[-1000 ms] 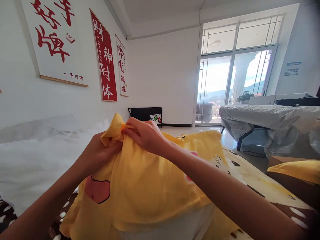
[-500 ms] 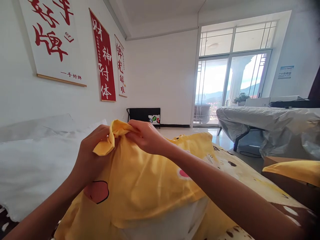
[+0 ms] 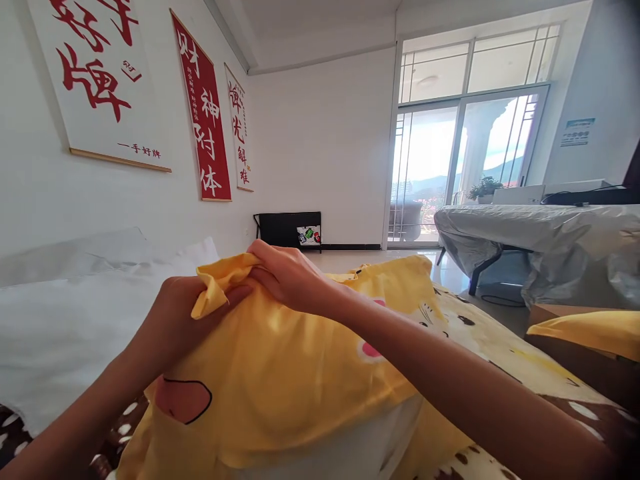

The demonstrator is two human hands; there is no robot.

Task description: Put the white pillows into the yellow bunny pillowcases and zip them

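Observation:
A yellow pillowcase (image 3: 280, 380) with pink cartoon cheeks covers a white pillow whose bare end (image 3: 350, 453) shows at the bottom. My left hand (image 3: 175, 320) is closed on the case's upper corner, gripping a bunched fold of cloth. My right hand (image 3: 285, 273) pinches the same corner from the right, fingers pressed on the fabric. The pillow lies on a bed with a yellow and brown patterned cover (image 3: 500, 360).
White bedding (image 3: 65, 313) lies at the left against the wall with red calligraphy scrolls (image 3: 203, 113). A table under grey plastic sheet (image 3: 540, 240) stands at the right. Another yellow pillow (image 3: 590, 330) rests at the right edge. Glass balcony doors (image 3: 465, 160) are behind.
Both hands have dropped slightly with the pillowcase corner, and the bunched fold has flattened toward the pillow. The view has shifted a little.

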